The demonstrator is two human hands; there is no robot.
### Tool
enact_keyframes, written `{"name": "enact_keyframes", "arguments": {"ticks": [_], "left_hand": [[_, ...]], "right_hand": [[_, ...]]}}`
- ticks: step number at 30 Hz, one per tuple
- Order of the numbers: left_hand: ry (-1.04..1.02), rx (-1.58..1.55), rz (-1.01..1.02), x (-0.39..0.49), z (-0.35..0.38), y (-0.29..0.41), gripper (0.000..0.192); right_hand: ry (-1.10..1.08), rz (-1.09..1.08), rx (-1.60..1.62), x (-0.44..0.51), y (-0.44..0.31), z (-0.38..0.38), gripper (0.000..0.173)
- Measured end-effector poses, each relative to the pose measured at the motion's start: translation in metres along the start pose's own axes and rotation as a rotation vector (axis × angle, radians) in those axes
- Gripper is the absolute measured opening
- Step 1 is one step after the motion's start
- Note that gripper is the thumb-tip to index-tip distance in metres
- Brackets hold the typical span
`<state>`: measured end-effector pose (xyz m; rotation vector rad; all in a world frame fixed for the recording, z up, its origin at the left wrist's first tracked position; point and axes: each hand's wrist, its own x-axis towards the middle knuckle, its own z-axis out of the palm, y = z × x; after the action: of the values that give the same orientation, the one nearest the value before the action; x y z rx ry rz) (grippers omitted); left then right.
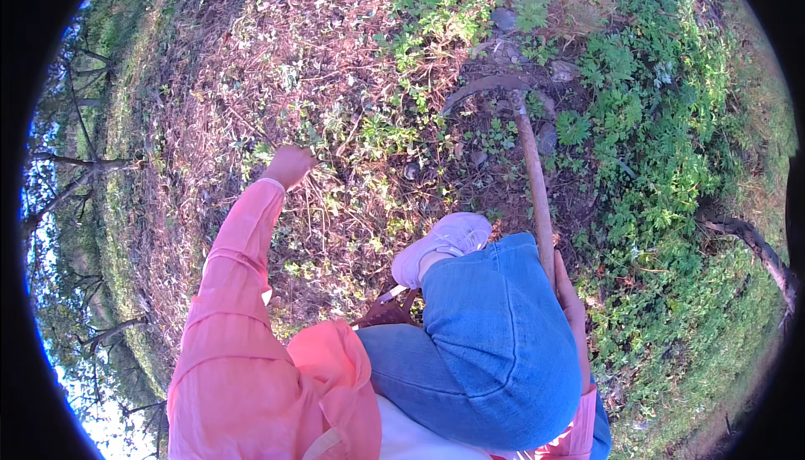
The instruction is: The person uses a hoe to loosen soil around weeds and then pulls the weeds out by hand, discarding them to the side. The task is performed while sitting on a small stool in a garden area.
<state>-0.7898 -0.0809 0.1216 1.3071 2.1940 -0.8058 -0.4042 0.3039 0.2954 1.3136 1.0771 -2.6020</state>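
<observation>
My left hand [291,165], at the end of a pink sleeve, is low over the weeds with its fingers curled closed on thin plant stems [312,192]; the fingertips are partly hidden. At the right, beside my bent knee, my right hand [569,293] grips the lower part of a long wooden handle [534,177]. That handle belongs to a sickle, whose curved, dark metal blade [484,85] lies close to the soil and points left. The handle's lower end is hidden behind my knee and hand.
My pale shoe [443,245] stands between the hands, below my jeans [497,347]. A dark brown object [387,310] is partly covered by my leg. Stones [563,70] lie beyond the blade. Leafy green plants [654,120] grow thickly at right, near a bare branch [751,243]. Trees [82,174] stand left.
</observation>
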Motion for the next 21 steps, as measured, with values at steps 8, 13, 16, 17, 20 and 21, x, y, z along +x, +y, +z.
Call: {"name": "enact_keyframes", "arguments": {"ticks": [8, 13, 16, 17, 20, 21], "left_hand": [[0.119, -0.033, 0.291, 0.088, -0.005, 0.109, 0.060], [0.067, -0.139, -0.140, 0.153, -0.057, 0.121, 0.069], [-0.100, -0.232, -0.309, 0.169, -0.040, 0.110, 0.069], [-0.145, -0.299, -0.343, 0.166, -0.032, 0.103, 0.058], [-0.074, -0.298, -0.217, 0.157, -0.021, 0.088, 0.023], [-0.082, -0.288, -0.208, 0.152, -0.026, 0.086, 0.021]], "right_hand": [[-0.195, -0.095, -0.356, 0.126, 0.055, -0.017, 0.064], [-0.164, 0.075, -0.218, 0.180, 0.077, -0.008, 0.059], [-0.145, 0.101, -0.224, 0.188, 0.084, 0.000, 0.060], [-0.141, 0.107, -0.231, 0.187, 0.086, 0.002, 0.060], [-0.106, 0.106, -0.253, 0.185, 0.087, 0.004, 0.060], [-0.090, 0.103, -0.261, 0.183, 0.085, 0.004, 0.061]]}}
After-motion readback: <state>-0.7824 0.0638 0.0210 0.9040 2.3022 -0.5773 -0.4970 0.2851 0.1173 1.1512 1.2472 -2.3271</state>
